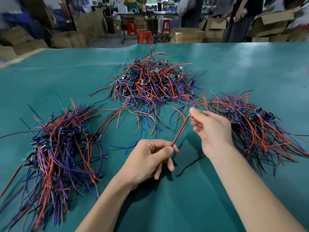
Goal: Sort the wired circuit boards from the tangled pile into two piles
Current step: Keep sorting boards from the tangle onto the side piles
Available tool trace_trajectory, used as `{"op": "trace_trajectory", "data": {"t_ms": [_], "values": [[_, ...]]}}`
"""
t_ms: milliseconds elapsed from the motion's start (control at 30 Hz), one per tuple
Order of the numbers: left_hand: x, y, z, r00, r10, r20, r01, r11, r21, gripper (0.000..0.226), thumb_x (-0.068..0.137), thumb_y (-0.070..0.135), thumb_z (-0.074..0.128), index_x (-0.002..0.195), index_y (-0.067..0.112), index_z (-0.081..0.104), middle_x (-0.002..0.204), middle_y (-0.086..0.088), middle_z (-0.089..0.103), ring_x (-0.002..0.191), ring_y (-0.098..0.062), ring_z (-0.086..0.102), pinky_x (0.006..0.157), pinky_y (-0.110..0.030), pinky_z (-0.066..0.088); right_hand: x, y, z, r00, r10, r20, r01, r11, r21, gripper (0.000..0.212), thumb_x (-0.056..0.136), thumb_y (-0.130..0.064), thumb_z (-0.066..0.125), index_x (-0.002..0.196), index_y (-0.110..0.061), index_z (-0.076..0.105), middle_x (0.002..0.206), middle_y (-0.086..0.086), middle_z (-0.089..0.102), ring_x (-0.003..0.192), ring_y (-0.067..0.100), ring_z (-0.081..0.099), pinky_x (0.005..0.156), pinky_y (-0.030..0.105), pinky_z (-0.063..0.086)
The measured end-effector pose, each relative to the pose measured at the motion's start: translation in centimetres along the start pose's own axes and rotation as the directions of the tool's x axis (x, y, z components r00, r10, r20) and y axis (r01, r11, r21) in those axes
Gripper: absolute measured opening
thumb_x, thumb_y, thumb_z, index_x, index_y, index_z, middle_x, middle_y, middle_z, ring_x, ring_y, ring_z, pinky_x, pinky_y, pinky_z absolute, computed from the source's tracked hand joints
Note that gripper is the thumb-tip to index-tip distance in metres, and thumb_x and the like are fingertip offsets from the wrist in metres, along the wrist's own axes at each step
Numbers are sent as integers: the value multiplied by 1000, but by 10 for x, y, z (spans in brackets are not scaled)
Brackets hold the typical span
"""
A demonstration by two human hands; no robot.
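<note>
A tangled pile [153, 81] of small circuit boards with red, blue and black wires lies at the middle of the green table [250, 67]. A sorted pile [60, 144] lies at the left, its wires running toward me. Another sorted pile [254, 121] lies at the right. My left hand [150, 158] pinches the lower end of a red and black wire pair [180, 131] between thumb and forefinger. My right hand [210, 128] pinches the upper end of the same wire pair, near the right pile. The pair is stretched straight between both hands above the table.
Loose wire ends [142, 118] trail from the middle pile toward my hands. Beyond the table's far edge stand red stools [144, 36], cardboard boxes [187, 35] and people [237, 17].
</note>
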State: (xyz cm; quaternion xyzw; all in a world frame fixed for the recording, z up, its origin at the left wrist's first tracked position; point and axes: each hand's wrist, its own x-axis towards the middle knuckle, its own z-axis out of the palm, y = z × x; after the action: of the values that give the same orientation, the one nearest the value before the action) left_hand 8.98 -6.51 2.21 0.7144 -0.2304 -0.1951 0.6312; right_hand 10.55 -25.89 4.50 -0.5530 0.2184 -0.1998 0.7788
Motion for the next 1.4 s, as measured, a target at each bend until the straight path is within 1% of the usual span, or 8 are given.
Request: {"op": "trace_trajectory", "data": {"t_ms": [267, 433, 633, 733, 833, 1067, 1200, 1400], "values": [[-1, 5, 1, 998, 14, 64, -16, 1000, 26, 20, 105, 12, 47, 99, 12, 66, 79, 0, 69, 52, -11, 51, 39, -18, 34, -8, -51, 6, 986, -163, -21, 164, 981, 107, 22, 86, -6, 77, 69, -15, 67, 58, -4, 65, 56, 10, 56, 57, 20, 40], [1, 1, 5, 999, -13, -33, 14, 999, 41, 22, 103, 4, 44, 94, 7, 64, 76, 0, 68, 52, -13, 53, 36, -19, 37, -33, -113, 64, 880, -394, 264, 389, 918, 75, 19, 81, -16, 82, 65, -16, 73, 66, 0, 71, 56, 10, 60, 46, 20, 43], [-2, 4, 5, 993, -7, -117, 14, 998, 57, 29, 74, 7, 42, 61, 24, 62, 59, 0, 65, 52, -10, 54, 47, -21, 44, -72, -58, 187, 772, -98, 628, 280, 940, -198, 23, 85, -20, 81, 71, -4, 72, 69, 14, 74, 53, 19, 64, 52, 31, 56], [-4, 2, 3, 991, 8, -133, 5, 996, 94, 28, 74, 6, 43, 71, 22, 65, 81, -35, 66, 73, -25, 59, 69, -38, 54, -74, -31, 221, 702, -33, 712, 470, 772, -428, 39, 89, -41, 76, 82, -2, 74, 76, 12, 76, 69, 28, 74, 70, 45, 63], [0, 1, 5, 994, -12, -106, 20, 997, 68, 26, 81, 4, 45, 68, 20, 61, 56, -5, 65, 44, -14, 52, 45, -23, 41, -44, -22, 224, 600, 77, 796, 728, 359, -583, 46, 95, -55, 59, 87, -12, 72, 81, 6, 72, 74, 27, 74, 67, 32, 61], [5, -3, 4, 995, -30, -90, 23, 997, -75, 14, 98, -1, 51, 109, 4, 57, 73, -11, 66, 49, -18, 54, 36, -22, 39, 84, -38, 137, 864, -21, 503, 488, -210, -847, 41, 86, -16, 57, 127, -14, 61, 134, 18, 54, 122, 42, 57, 100, 48, 51], [5, -2, 4, 995, -43, -85, 37, 997, -64, 13, 98, 0, 51, 108, 6, 57, 73, -10, 66, 45, -14, 54, 35, -21, 39, 109, -27, 111, 855, 94, 511, 518, -223, -826, 44, 87, -8, 56, 130, -18, 61, 133, 17, 57, 121, 40, 56, 98, 42, 51], [5, -2, 4, 994, -43, -103, 35, 996, -80, 13, 98, -1, 51, 108, 4, 58, 72, -11, 66, 46, -16, 55, 35, -22, 40, 112, -17, 101, 828, -198, 525, 498, -169, -850, 18, 86, -7, 71, 102, -13, 69, 117, 20, 61, 102, 43, 62, 90, 46, 55]]}}
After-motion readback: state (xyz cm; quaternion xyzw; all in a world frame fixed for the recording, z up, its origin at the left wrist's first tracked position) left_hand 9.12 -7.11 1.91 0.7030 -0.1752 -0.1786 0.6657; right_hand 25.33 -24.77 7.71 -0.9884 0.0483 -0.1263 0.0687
